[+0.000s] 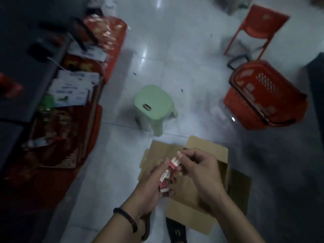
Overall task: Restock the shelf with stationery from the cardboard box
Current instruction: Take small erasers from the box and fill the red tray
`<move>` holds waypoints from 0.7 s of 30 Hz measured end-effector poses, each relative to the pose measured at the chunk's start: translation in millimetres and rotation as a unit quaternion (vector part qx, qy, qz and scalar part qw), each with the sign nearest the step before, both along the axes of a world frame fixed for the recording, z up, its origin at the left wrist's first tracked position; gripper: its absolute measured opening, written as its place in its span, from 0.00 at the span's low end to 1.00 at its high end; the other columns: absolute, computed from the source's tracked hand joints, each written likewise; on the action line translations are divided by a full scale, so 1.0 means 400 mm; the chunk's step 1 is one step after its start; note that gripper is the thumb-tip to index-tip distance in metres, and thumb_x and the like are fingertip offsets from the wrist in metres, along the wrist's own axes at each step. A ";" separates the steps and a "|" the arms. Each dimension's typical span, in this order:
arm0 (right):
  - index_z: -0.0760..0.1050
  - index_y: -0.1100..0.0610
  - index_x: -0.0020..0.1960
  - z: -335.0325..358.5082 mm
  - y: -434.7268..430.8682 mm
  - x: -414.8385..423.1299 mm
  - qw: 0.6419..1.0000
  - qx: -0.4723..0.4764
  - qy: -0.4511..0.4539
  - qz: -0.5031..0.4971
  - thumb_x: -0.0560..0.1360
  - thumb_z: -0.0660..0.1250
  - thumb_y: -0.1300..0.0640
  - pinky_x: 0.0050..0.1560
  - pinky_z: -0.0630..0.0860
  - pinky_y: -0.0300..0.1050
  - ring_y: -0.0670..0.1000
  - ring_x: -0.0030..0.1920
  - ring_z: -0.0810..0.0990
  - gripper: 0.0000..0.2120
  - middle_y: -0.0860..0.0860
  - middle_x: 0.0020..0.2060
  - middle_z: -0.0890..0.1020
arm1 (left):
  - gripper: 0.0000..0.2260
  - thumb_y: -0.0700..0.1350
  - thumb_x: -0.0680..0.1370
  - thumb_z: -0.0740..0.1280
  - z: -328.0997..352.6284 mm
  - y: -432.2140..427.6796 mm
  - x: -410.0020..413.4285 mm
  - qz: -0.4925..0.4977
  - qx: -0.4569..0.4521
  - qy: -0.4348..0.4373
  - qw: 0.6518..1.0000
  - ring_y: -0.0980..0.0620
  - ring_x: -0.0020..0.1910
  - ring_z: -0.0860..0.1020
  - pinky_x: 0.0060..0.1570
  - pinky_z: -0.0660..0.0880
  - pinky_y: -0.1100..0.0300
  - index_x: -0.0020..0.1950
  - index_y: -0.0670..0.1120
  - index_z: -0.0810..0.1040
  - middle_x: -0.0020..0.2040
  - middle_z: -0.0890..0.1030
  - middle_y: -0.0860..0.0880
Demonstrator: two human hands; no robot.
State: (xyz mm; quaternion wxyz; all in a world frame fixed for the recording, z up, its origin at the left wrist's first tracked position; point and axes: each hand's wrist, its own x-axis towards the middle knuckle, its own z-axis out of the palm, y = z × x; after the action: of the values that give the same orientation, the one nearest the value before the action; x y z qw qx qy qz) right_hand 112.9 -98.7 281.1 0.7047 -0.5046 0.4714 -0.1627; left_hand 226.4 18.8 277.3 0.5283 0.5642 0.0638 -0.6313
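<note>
An open cardboard box (198, 148) lies on the white tiled floor at the bottom centre, flaps spread. Above it my left hand (150, 186) holds several small red-and-white stationery packs (164, 186) stacked in the palm. My right hand (198, 171) pinches one more red-and-white pack (175, 163) between thumb and fingers, right against the top of the stack. The box's inside is mostly hidden behind my hands. The dark shelf (21, 50) runs along the left, with white boxes (73, 88) and red trays of goods on its lower level. The view is blurred.
A pale green plastic stool (154, 106) stands just beyond the box. A red shopping basket (264, 95) with a black handle sits at the right, a red chair (259, 27) behind it. My sandalled foot (177, 230) is beside the box's near edge.
</note>
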 end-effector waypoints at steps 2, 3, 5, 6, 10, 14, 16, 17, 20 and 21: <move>0.86 0.63 0.45 0.154 0.023 0.052 0.997 0.016 -0.047 0.052 0.80 0.73 0.64 0.36 0.80 0.45 0.56 0.35 0.81 0.05 0.64 0.37 0.85 | 0.18 0.58 0.77 0.69 0.167 0.060 0.049 0.017 -0.036 -0.057 0.998 0.48 0.38 0.77 0.36 0.71 0.57 0.56 0.44 0.82 0.45 0.81 0.42; 0.87 0.62 0.46 0.229 0.043 0.073 0.994 0.008 -0.060 0.089 0.80 0.73 0.64 0.36 0.79 0.47 0.57 0.34 0.81 0.06 0.64 0.37 0.85 | 0.15 0.57 0.78 0.69 0.249 0.096 0.069 0.013 -0.043 -0.091 0.995 0.48 0.38 0.76 0.35 0.70 0.57 0.53 0.46 0.82 0.45 0.79 0.42; 0.88 0.60 0.47 0.373 0.092 0.121 0.985 -0.009 -0.090 0.143 0.80 0.73 0.65 0.37 0.79 0.49 0.58 0.34 0.81 0.05 0.65 0.37 0.85 | 0.13 0.57 0.81 0.67 0.400 0.178 0.105 0.007 -0.059 -0.149 0.987 0.48 0.38 0.75 0.35 0.70 0.56 0.50 0.47 0.80 0.44 0.78 0.44; 0.87 0.61 0.48 0.442 0.124 0.145 0.982 -0.009 -0.104 0.156 0.79 0.73 0.66 0.36 0.79 0.47 0.57 0.34 0.81 0.05 0.65 0.37 0.85 | 0.13 0.56 0.83 0.66 0.470 0.223 0.116 0.016 -0.062 -0.170 0.983 0.49 0.37 0.75 0.35 0.70 0.57 0.50 0.48 0.80 0.44 0.78 0.44; 0.84 0.64 0.51 0.680 0.290 0.251 0.969 -0.020 -0.136 0.207 0.76 0.76 0.69 0.32 0.79 0.45 0.57 0.33 0.83 0.05 0.64 0.38 0.84 | 0.15 0.56 0.83 0.66 0.699 0.426 0.140 0.103 -0.065 -0.220 0.968 0.50 0.37 0.75 0.32 0.70 0.58 0.54 0.44 0.80 0.45 0.79 0.45; 0.83 0.60 0.51 0.837 0.518 0.353 0.943 -0.080 -0.158 0.282 0.74 0.79 0.64 0.30 0.76 0.46 0.54 0.32 0.81 0.08 0.60 0.36 0.85 | 0.16 0.53 0.85 0.65 0.844 0.655 0.138 0.206 -0.057 -0.267 0.940 0.49 0.37 0.74 0.33 0.66 0.57 0.59 0.40 0.78 0.45 0.77 0.46; 0.85 0.55 0.51 0.897 0.654 0.399 0.922 -0.105 -0.180 0.326 0.75 0.79 0.61 0.33 0.77 0.45 0.52 0.33 0.82 0.07 0.55 0.38 0.86 | 0.14 0.54 0.85 0.65 0.893 0.771 0.145 0.275 -0.040 -0.309 0.909 0.47 0.39 0.73 0.33 0.66 0.57 0.57 0.44 0.81 0.45 0.78 0.45; 0.85 0.52 0.52 0.922 0.724 0.420 0.908 -0.112 -0.194 0.355 0.74 0.80 0.61 0.35 0.79 0.45 0.52 0.36 0.84 0.08 0.54 0.39 0.87 | 0.13 0.54 0.85 0.65 0.913 0.831 0.151 0.307 -0.031 -0.331 0.892 0.45 0.40 0.72 0.33 0.67 0.56 0.56 0.46 0.82 0.44 0.79 0.43; 0.87 0.48 0.55 0.985 0.938 0.484 0.858 -0.147 -0.238 0.430 0.73 0.81 0.61 0.49 0.85 0.50 0.54 0.46 0.88 0.14 0.53 0.43 0.88 | 0.12 0.53 0.86 0.63 0.963 1.036 0.169 0.359 -0.020 -0.379 0.853 0.44 0.40 0.74 0.32 0.69 0.56 0.54 0.51 0.84 0.43 0.81 0.43; 0.88 0.47 0.55 1.004 1.005 0.508 0.848 -0.162 -0.248 0.439 0.73 0.80 0.61 0.52 0.85 0.48 0.53 0.47 0.88 0.14 0.52 0.43 0.88 | 0.13 0.52 0.87 0.62 0.977 1.109 0.177 0.369 -0.017 -0.392 0.843 0.45 0.39 0.76 0.33 0.70 0.55 0.53 0.51 0.84 0.43 0.81 0.44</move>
State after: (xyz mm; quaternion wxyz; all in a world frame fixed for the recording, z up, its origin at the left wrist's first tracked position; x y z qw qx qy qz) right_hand 316.0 303.1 682.7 0.7040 -0.7092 -0.0232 -0.0299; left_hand 297.3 462.5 668.1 0.7126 0.6903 0.0444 -0.1172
